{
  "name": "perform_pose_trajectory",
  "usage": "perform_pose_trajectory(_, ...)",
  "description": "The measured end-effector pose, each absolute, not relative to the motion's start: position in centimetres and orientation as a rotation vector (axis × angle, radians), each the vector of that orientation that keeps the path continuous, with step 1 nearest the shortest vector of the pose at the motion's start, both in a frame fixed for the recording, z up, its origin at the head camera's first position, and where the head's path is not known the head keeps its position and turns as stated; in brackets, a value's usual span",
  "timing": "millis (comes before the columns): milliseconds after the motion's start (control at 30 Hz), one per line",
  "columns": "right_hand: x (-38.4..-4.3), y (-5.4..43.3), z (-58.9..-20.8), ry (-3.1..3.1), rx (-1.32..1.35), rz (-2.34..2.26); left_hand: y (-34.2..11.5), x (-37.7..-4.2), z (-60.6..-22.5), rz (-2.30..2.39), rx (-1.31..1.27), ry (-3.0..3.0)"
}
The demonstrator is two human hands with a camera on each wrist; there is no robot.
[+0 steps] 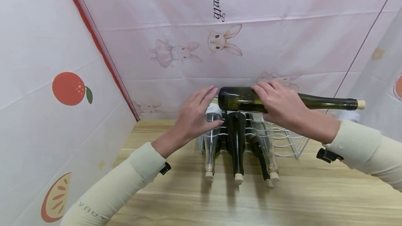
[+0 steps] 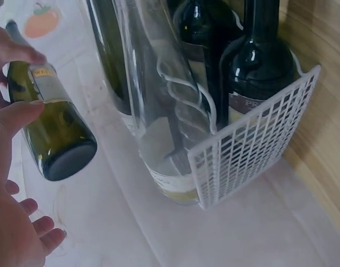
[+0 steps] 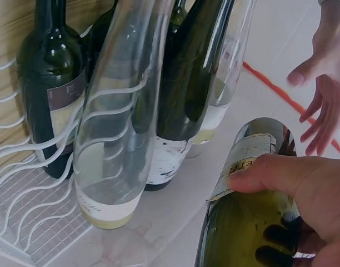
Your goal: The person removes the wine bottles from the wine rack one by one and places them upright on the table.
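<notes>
My right hand [image 1: 281, 105] grips a green glass wine bottle [image 1: 238, 99] around its body and holds it sideways above a white wire wine rack [image 1: 284, 137]. The cork end points right and the base points left. In the right wrist view, the thumb lies across the label [image 3: 250, 153]. Just left of the base, my left hand [image 1: 196, 114] is raised with fingers extended and thumb apart, holding nothing. Below the hands, the rack carries clear bottles [image 1: 211, 138] and dark bottles [image 1: 236, 132], with corks toward me.
The rack stands on a wood-grain table [image 1: 176, 191] near the back. Behind it hangs a pink printed cloth [image 1: 188, 9], and a white fruit-print cloth [image 1: 37, 44] hangs at left. The rack's mesh end panel [image 2: 259, 139] shows in the left wrist view.
</notes>
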State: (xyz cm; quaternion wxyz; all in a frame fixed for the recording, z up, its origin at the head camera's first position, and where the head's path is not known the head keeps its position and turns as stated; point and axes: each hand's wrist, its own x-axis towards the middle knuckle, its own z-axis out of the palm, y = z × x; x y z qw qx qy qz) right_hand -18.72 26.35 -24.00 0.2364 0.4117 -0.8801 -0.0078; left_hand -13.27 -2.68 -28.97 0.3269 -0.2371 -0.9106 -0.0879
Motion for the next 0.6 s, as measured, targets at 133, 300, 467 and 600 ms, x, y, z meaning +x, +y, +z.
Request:
perform_pose_trajectory(133, -18.4, 25.8, -23.9, -2.361, 1.162, -0.008, -2.1, -13.4, -28.8, -0.203, -0.633, -2.358)
perform_pose_trajectory(300, -18.1, 25.1, -23.6, -2.329, 1.192, -0.027, -1.3, -13.6, -28.6, -0.142, -0.644, -2.322)
perform_pose_trajectory(467, -17.7, 24.8, -23.6, -2.316, 1.222, -0.046, -0.1, -13.8, -28.0, -0.111, -0.66, -2.294)
perform_pose_trajectory(600, -17.6, 24.6, -23.8, -2.289, 1.241, -0.053, 0.6, -13.8, -27.8, -0.085, -0.661, -2.305)
